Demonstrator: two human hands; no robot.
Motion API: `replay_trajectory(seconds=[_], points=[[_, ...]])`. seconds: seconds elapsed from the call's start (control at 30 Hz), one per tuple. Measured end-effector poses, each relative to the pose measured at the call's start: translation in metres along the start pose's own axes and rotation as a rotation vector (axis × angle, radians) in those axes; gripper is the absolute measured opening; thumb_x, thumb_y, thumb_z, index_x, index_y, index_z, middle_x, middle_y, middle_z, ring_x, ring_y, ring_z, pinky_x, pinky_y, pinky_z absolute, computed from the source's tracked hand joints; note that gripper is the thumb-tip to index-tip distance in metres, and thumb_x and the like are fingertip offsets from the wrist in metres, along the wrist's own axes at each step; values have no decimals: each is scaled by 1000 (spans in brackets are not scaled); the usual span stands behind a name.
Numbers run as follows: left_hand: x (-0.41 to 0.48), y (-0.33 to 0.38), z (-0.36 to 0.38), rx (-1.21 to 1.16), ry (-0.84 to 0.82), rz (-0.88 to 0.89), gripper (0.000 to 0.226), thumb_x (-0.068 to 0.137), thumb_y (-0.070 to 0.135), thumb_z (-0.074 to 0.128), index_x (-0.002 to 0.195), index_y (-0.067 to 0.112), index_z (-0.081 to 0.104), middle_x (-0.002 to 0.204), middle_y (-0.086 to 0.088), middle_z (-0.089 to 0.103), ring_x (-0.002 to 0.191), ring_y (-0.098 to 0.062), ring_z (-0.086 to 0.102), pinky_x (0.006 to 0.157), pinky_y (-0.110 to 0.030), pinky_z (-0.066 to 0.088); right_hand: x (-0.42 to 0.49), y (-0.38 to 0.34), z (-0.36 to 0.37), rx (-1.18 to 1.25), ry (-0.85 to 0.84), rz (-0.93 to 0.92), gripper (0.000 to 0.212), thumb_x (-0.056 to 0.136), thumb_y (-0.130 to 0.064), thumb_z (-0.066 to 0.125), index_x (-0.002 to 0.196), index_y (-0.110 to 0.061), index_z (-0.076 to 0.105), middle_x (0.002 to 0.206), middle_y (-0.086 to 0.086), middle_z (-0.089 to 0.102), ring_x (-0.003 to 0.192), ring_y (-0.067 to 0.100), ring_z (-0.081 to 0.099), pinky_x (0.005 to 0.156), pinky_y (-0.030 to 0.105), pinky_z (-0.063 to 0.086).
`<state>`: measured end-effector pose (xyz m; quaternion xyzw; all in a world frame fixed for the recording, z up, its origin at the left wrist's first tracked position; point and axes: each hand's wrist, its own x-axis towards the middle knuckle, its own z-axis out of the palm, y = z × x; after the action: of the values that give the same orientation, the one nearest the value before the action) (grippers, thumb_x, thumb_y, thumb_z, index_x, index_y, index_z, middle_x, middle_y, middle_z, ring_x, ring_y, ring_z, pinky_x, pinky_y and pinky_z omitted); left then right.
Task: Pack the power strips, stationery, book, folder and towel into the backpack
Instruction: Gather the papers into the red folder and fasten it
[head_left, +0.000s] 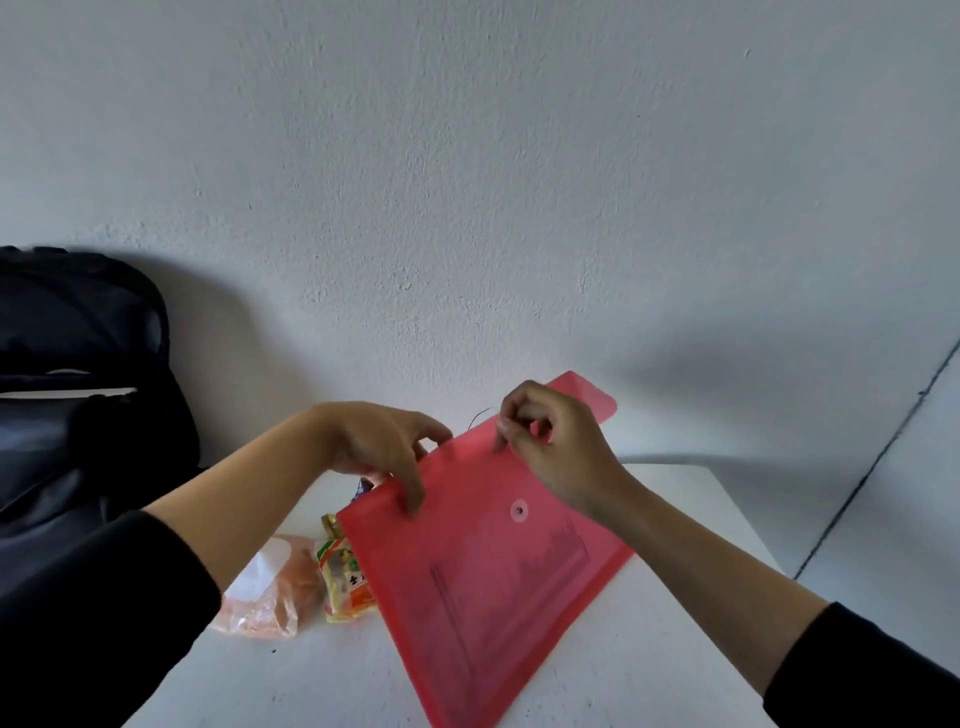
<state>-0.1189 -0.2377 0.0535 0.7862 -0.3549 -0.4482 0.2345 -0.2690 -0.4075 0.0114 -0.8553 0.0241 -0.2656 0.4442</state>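
The left hand (379, 447) pinches the red folder (493, 582) at its upper edge and the right hand (556, 447) pinches the flap. The folder is held tilted over the white table (675, 649), right of the black backpack (78, 415). The print on the yellow snack packet (345, 582) beside it is too blurred to read.

red folder (483, 582) is a translucent plastic envelope (sheet showing through, round snap mid-front), flap open and raised, body slanted diagonally over the white table (675, 649), lower corner cut off by the frame edge; dark backpack (78, 322) stands upright far left, well apart, top zip gaping.
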Motion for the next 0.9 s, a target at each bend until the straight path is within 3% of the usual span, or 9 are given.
replay_trajectory(seconds=[0.2,0.3,0.4,0.47,0.57,0.67,0.73,0.9], points=[[21,5,33,-351,-23,-31,33,94,16,74,125,8,70,120,-11,76,107,-24,74,97,-40,59,-9,16,8,160,-110,153,14,96,5,60,93,-9,62,75,-5,72,73,8,63,75,22,48],[25,0,42,-455,7,21,44,90,-1,74,130,14,66,121,-13,75,104,-27,74,97,-47,59,-11,13,5,254,-80,169,10,97,3,60,102,-4,64,77,2,73,69,19,60,69,26,49],[18,-6,42,-550,122,39,70,82,-14,74,132,31,57,117,-11,76,100,-30,75,88,-51,61,-7,10,-7,348,84,167,15,97,0,63,111,-5,64,85,9,77,79,17,70,75,19,51],[10,-7,36,-608,158,39,78,77,-18,75,133,34,55,117,-13,75,101,-36,75,87,-55,61,-3,9,-17,422,167,175,17,97,1,63,113,-3,61,88,13,78,74,17,66,71,23,51],[0,-4,25,-665,167,72,68,75,-19,74,131,18,64,114,-20,75,98,-41,74,94,-63,55,5,5,-24,556,201,187,19,96,6,61,114,4,56,91,21,76,73,24,69,64,29,51],[-8,-1,25,-689,189,120,70,71,-6,86,135,10,62,120,-22,73,108,-43,71,97,-60,56,13,-9,-25,810,162,195,19,97,9,57,112,-2,56,91,25,72,81,34,73,67,33,56],[-14,5,29,-734,216,203,46,80,0,81,124,7,71,117,-22,74,108,-40,72,97,-53,57,18,-17,-27,932,161,199,18,96,9,55,104,-6,59,88,21,69,83,35,74,70,34,58],[-27,6,27,-853,366,396,46,78,0,74,123,9,71,114,-20,76,92,-31,77,81,-43,64,25,-22,-32,871,250,65,21,94,14,52,88,5,70,78,19,64,79,33,72,79,37,59]])
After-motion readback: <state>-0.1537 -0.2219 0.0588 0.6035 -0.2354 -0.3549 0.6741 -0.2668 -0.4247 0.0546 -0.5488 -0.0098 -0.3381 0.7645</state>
